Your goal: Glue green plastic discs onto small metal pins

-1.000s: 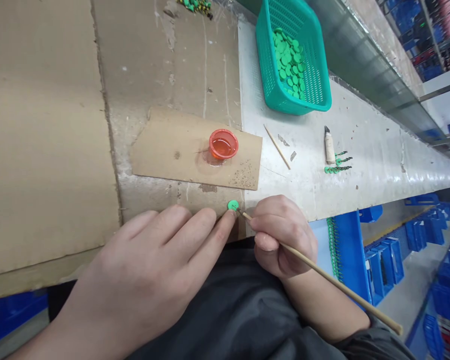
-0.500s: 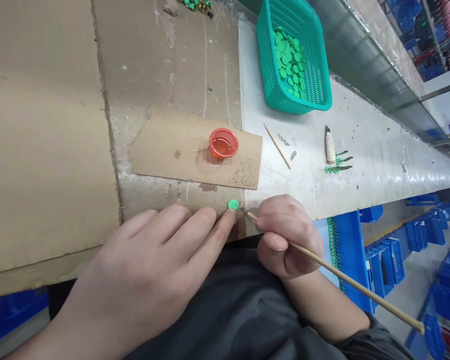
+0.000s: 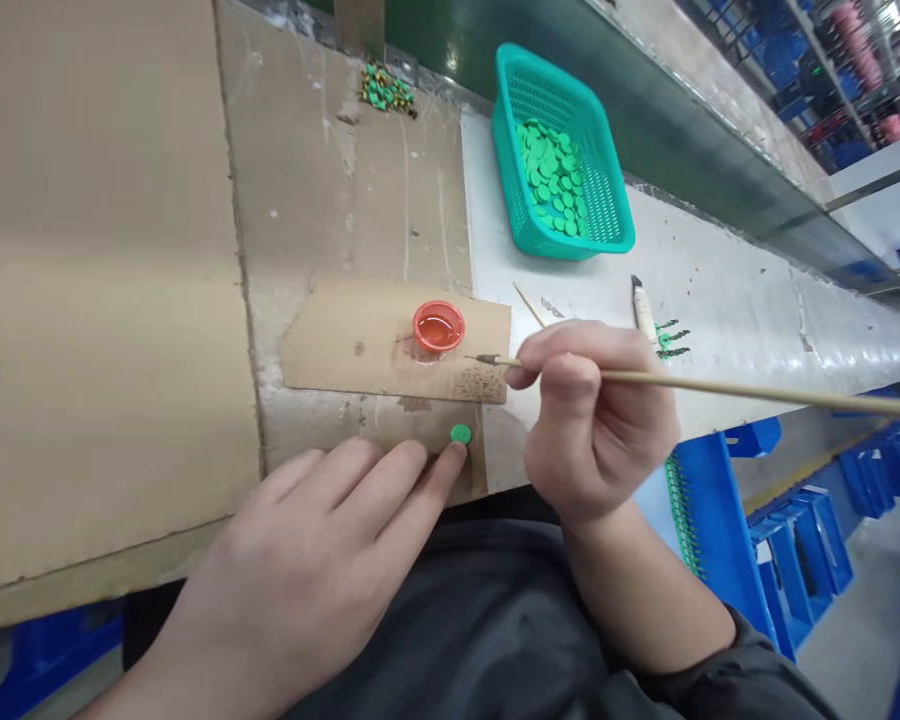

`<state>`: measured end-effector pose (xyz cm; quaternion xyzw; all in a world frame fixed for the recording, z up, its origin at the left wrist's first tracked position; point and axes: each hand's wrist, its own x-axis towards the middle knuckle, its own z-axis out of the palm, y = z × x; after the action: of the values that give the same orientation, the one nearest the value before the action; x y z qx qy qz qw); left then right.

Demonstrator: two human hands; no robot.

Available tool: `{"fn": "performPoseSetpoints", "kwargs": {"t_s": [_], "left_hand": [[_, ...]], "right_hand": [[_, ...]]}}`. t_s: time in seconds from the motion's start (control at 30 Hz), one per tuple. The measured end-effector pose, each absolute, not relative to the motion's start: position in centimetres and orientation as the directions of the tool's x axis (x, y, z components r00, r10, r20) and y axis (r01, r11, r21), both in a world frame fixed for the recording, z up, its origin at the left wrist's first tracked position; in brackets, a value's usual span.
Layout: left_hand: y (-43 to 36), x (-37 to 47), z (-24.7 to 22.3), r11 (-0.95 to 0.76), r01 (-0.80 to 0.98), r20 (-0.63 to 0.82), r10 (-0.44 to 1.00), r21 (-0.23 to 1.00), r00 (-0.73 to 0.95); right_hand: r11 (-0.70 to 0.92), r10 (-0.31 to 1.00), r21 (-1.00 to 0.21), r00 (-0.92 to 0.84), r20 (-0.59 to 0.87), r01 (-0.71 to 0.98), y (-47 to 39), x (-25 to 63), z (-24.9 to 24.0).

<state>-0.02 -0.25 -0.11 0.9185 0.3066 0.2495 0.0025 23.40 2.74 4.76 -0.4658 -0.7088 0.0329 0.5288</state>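
Observation:
A small green disc with tiny dark marks lies flat near the table's front edge. The index fingertip of my left hand touches its near rim; the other fingers stretch out flat on the surface. My right hand pinches a thin paintbrush near its tip, the long wooden handle pointing right. The brush's dark bristles hover beside the cardboard piece, right of a small red cup holding clear, reddish-looking liquid.
A teal basket with many green discs stands at the back. Small green and dark pieces are heaped at the far left. A thin stick, a white-handled tool and green-and-black strips lie right. Blue bins stand beyond the table.
My right hand has lifted the paintbrush away from the green disc, up toward the red cup. My left fingertip stays at the disc. The camera view has shifted slightly.

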Motion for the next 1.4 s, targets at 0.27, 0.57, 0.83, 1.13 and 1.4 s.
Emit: {"fn": "performPoseSetpoints", "kwargs": {"t_s": [0.27, 0.57, 0.83, 1.13, 1.4], "left_hand": [[0.1, 0.2, 0.2, -0.827, 0.527, 0.513, 0.545, 0.197, 0.663], [0.0, 0.1, 0.0, -0.829, 0.513, 0.503, 0.549, 0.225, 0.667], [0.0, 0.1, 0.1, -0.833, 0.509, 0.501, 0.543, 0.218, 0.674], [-0.2, 0.1, -0.2, -0.823, 0.533, 0.492, 0.552, 0.195, 0.673], [0.2, 0.1, -0.5, -0.83, 0.537, 0.515, 0.53, 0.151, 0.674]], "right_hand": [[0.506, 0.766, -0.582, -0.02, 0.643, 0.637, 6.8, 21.8, 4.5], [0.473, 0.776, -0.536, -0.042, 0.629, 0.699, 7.1, 21.9, 3.9], [0.487, 0.768, -0.553, -0.029, 0.64, 0.677, 7.1, 21.7, 4.0], [0.422, 0.759, -0.612, 0.109, 0.642, 0.668, 3.6, 24.5, 4.4], [0.401, 0.804, -0.596, 0.043, 0.593, 0.696, 3.3, 25.3, 3.5]]}}
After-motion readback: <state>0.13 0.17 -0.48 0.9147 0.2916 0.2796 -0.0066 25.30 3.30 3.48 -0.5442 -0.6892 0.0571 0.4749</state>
